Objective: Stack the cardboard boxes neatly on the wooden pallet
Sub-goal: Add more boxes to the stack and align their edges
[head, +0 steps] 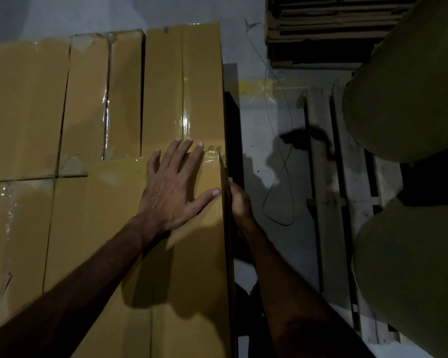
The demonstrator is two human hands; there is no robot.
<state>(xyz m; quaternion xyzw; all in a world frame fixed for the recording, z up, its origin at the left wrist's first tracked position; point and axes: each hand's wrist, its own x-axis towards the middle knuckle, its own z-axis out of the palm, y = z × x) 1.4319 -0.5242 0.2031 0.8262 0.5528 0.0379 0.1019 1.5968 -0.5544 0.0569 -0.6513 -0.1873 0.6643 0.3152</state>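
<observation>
The near box [140, 254] lies on top of the stack at its right edge, butted against the far box [184, 86] behind it. The left hand [175, 187] presses flat on its lid, fingers spread. The right hand [239, 200] is on the box's right side; I cannot tell its grip. Stiff cardboard, glossy tape [185, 120] probably slick; likely weighty, so push from sides and corners.

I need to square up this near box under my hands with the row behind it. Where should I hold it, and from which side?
Judging by its pose, grip the near box from the right: its left side abuts other boxes and only the right wall is free. Keep the left hand flat on top near the taped far edge and the right hand against the right wall, then slide.
</observation>
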